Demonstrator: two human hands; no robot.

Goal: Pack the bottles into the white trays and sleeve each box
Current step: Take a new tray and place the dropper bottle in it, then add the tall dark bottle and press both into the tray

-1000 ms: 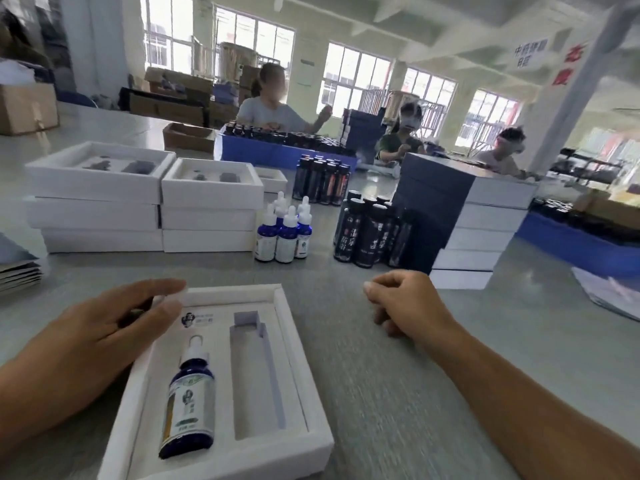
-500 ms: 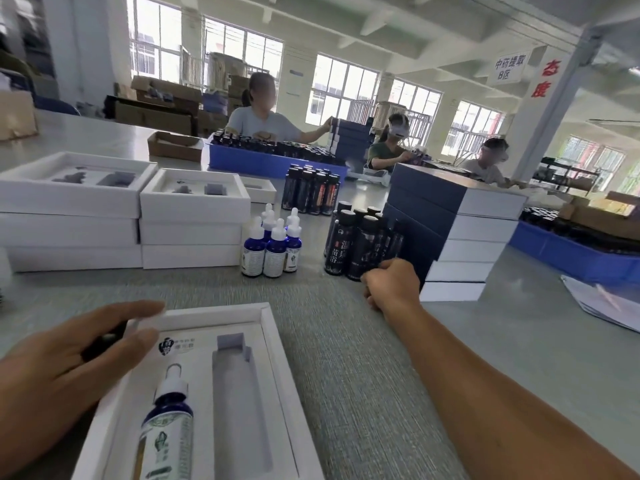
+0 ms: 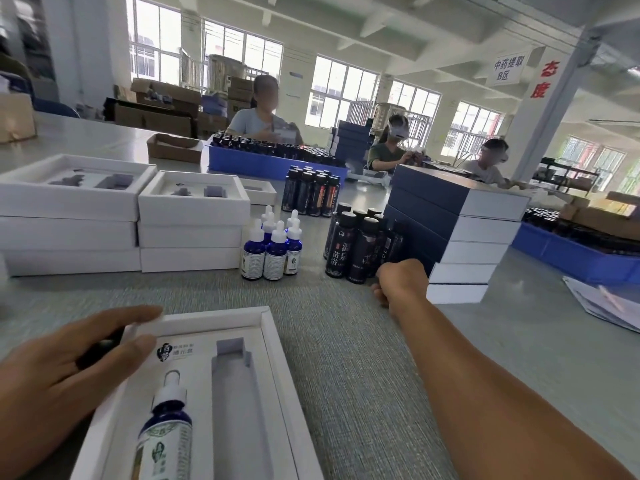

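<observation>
Head view looks down on a grey table (image 3: 346, 358). Far right on it stands a stack of sleeved boxes (image 3: 460, 233); far left, stacks of white trays (image 3: 188, 220). Nearest lies an open white tray (image 3: 277, 368) with a blue dropper bottle (image 3: 166, 434) in its left slot, the right slot bare. The left hand (image 3: 69, 372) rests flat on the tray's left rim, fingers straight. The right hand (image 3: 401, 280), fingers curled, reaches the dark bottles (image 3: 360, 247); whether its grip has closed on one cannot be told. Blue dropper bottles (image 3: 272, 249) stand left of those.

Bright daylight from rear windows (image 3: 343, 91); wide-angle edges bend, slightly soft.
</observation>
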